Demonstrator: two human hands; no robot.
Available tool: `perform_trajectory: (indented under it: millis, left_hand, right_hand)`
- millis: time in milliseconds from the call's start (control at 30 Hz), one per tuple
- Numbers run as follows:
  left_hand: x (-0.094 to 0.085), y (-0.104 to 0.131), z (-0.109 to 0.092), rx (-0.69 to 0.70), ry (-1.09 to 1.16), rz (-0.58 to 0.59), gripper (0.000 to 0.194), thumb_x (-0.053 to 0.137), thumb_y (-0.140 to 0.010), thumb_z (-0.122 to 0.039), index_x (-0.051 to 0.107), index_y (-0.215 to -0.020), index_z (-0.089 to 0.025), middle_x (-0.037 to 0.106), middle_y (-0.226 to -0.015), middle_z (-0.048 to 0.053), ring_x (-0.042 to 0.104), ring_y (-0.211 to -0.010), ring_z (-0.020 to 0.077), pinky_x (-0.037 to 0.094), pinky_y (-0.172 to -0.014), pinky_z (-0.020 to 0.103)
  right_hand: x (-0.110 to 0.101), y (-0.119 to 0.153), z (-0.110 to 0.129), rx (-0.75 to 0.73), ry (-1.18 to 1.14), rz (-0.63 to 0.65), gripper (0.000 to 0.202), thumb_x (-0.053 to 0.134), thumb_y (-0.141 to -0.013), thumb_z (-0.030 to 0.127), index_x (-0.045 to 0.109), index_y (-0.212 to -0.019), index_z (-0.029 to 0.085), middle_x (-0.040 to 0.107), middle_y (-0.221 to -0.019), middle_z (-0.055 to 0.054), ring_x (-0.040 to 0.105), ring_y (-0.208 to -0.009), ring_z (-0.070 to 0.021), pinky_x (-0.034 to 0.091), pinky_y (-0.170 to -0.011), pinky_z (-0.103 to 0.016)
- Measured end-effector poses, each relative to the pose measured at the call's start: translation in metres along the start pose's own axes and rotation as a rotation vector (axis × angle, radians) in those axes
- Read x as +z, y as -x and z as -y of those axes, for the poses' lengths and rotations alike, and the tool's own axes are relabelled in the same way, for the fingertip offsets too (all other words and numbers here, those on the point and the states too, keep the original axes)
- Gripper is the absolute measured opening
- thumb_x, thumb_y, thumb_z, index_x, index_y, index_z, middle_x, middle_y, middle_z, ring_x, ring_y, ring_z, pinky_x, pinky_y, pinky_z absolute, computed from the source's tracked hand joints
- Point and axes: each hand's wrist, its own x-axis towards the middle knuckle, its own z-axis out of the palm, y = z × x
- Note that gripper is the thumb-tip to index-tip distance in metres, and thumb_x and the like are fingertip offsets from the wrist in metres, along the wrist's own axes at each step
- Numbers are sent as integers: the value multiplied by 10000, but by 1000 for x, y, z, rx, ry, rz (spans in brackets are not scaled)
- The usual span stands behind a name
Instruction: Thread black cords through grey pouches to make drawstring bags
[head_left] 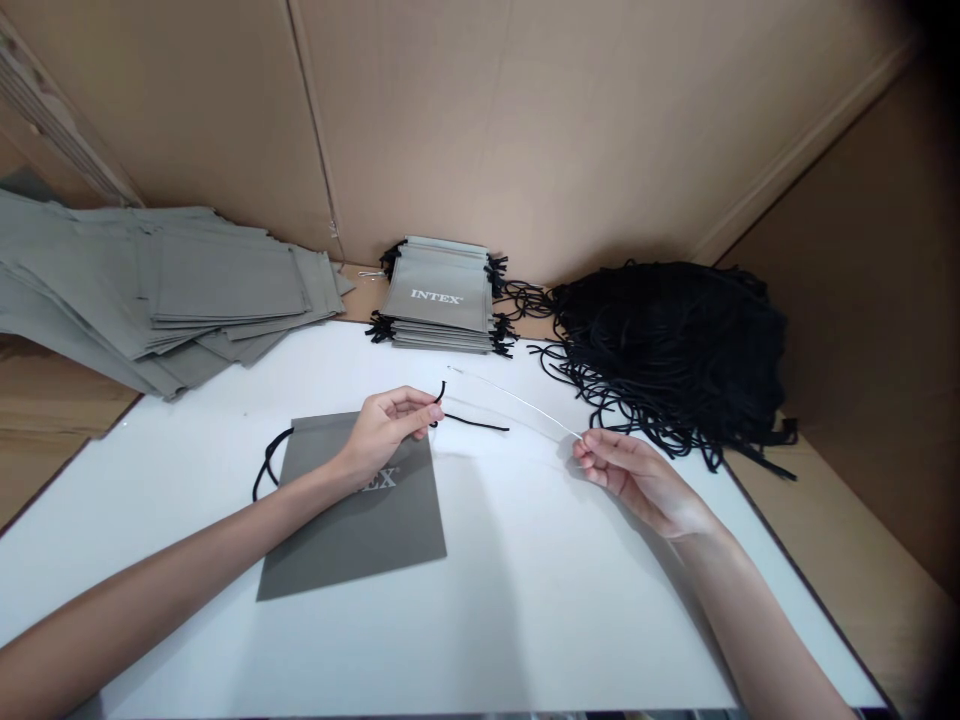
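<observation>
A grey pouch printed in white lies flat on the white table, and a black cord loops out of its left edge. My left hand is over the pouch's upper right corner, thumb and fingers pinched on the black cord, whose two ends stick out past the fingertips. Part of the print is hidden by my wrist. To the right, my right hand pinches a thin metal wire. The wire slants up and left above the table, and its far tip is apart from the cord.
Grey pouches lie in a loose heap at the back left. A stack of corded INTEX pouches sits at the back centre. Black cords are piled at the back right. Cardboard walls enclose the back and right.
</observation>
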Motion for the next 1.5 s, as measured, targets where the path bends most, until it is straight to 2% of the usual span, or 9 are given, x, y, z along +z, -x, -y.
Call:
perform_trajectory:
  millis: [767, 1067, 1500]
  left_hand:
    - [-2, -2, 5, 8, -12, -39, 325, 879, -637, -353, 720, -810, -130, 700, -722, 28, 539, -575, 84, 451, -599, 233]
    - [-2, -3, 6, 14, -9, -50, 324, 882, -628, -356, 709, -788, -133, 710, -732, 29, 546, -581, 83, 462, -606, 232]
    - [1, -1, 4, 31, -24, -25, 384, 837, -679, -430, 716, -908, -147, 731, -817, 45, 559, -609, 90, 481, -639, 243]
  right_hand:
    - [-5, -2, -2, 13, -22, 49, 227, 820, -779, 384, 742, -781, 171, 648, -828, -26, 559, -733, -97, 507, -670, -172]
    - [-4, 0, -2, 1, 11, 30, 241, 833, -756, 397, 738, -773, 176, 652, -841, -29, 563, -748, -105, 510, -693, -181]
    - [-2, 2, 1, -4, 167, 10, 309, 850, -689, 460, 715, -751, 188, 655, -800, -33, 564, -756, -146, 466, -720, -251]
